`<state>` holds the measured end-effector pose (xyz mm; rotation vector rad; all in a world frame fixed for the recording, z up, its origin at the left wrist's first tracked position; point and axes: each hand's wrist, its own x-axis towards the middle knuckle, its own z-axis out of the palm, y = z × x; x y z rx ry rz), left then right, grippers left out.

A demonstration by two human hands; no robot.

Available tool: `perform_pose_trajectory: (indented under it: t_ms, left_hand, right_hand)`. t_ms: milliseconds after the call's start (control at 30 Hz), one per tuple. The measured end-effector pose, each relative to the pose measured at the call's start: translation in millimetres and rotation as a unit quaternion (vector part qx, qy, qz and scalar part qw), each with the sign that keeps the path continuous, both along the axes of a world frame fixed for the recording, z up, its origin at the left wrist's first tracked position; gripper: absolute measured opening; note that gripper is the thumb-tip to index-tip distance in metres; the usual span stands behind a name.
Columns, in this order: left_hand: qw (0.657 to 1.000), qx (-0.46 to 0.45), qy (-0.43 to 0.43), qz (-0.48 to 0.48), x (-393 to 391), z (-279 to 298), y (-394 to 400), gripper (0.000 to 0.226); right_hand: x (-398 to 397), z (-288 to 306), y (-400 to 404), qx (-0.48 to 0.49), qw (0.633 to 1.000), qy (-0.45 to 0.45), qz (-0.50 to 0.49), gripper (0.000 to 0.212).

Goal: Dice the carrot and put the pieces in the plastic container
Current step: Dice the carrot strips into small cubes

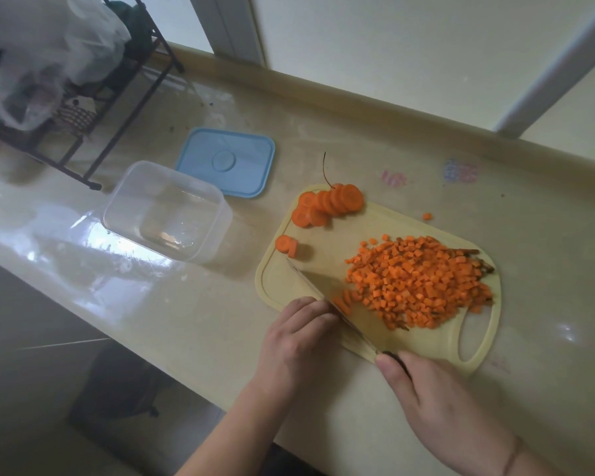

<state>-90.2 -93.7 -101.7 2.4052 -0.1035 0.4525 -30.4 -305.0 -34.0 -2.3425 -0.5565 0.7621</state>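
A pale yellow cutting board [289, 283] lies on the counter with a big heap of diced carrot [423, 281] on its right half. Carrot slices [327, 204] are stacked at its far left corner, and two more rounds [287, 244] lie nearer. My right hand [437, 403] grips the handle of a knife [323, 298] whose blade runs across the board's near left part. My left hand [299, 338] has curled fingertips against the blade's left side, holding carrot strips [342, 304] that are mostly hidden. The clear plastic container [165, 209] stands empty to the left of the board.
The container's blue lid [225, 161] lies behind it. A black wire rack [93, 97] with plastic bags [45, 53] fills the far left. One stray carrot cube [426, 216] lies on the counter beyond the board. The counter's front edge runs close to my hands.
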Motion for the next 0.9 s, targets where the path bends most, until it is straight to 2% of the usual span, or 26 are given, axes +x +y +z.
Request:
perform_pose_trajectory:
  t_ms: [100, 267, 467, 667, 733, 833, 900]
  left_hand:
    - [1.0, -0.004, 0.007, -0.011, -2, 0, -2, 0.025]
    - [1.0, -0.006, -0.006, -0.011, -3, -1, -9, 0.025]
    - [0.999, 0.001, -0.01, -0.041, -1, -4, -5, 0.026]
    - [0.999, 0.004, -0.02, -0.046, -3, -8, -5, 0.023]
    - [0.999, -0.001, -0.014, -0.044, -3, -9, -5, 0.019]
    - [0.999, 0.017, 0.001, -0.038, -3, -7, -5, 0.015]
    - [1.0, 0.009, -0.003, -0.025, -1, -4, -6, 0.008]
  right_hand:
    - [-6, -1, -6, -0.007, 1.0, 0.001, -0.017, 0.077]
    - [-7, 0, -14, -0.01, 0.999, 0.009, -0.037, 0.074]
    - [-8, -4, -7, -0.012, 0.999, 0.0, -0.032, 0.082]
    - [-7, 15, -11, -0.01, 0.997, 0.052, -0.061, 0.091]
    - [-10, 28, -19, -0.012, 0.994, 0.062, -0.086, 0.085]
    - [-9, 47, -31, -0.007, 0.992, 0.028, -0.123, 0.057]
    - [-5, 53, -41, -0.007, 0.99, 0.005, -0.144, 0.057]
